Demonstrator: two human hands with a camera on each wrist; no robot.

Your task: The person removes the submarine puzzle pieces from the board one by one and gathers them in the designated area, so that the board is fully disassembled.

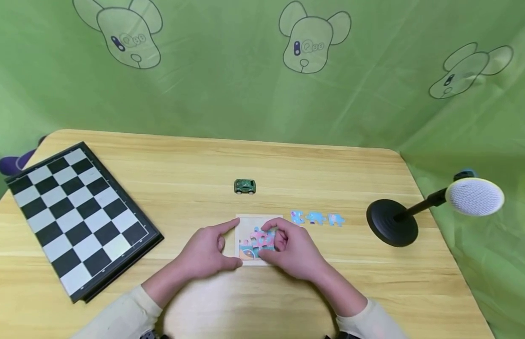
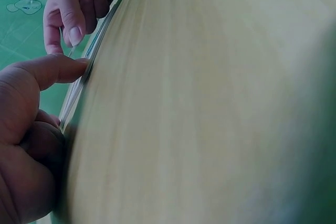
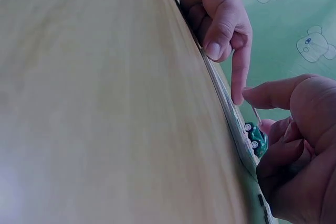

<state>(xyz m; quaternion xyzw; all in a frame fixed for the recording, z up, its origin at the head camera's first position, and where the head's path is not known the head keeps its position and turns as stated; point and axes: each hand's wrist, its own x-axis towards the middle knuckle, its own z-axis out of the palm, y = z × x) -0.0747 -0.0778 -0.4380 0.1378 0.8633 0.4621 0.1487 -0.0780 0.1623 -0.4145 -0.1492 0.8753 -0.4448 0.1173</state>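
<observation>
Both hands at the puzzle board

Squarely before the person, the puzzle board (image 1: 257, 240) lay flat on the surface (image 1: 287, 169), roughly square, with no clear long axis, its far edge toward the toy car (image 1: 245, 186). The left hand (image 1: 205, 252) touched its left edge, forefinger straight, other fingers curled. The right hand (image 1: 294, 249) had its fingers (image 1: 270, 228) bent over the coloured pieces; whether they pinched one, I cannot tell. Three loose pieces (image 1: 316, 218) lay just right.

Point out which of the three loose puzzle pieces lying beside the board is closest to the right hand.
The leftmost loose piece, just off the puzzle board's right edge, is nearest the right hand. The middle piece and the rightmost piece lie farther along the row toward the black stand.
</observation>
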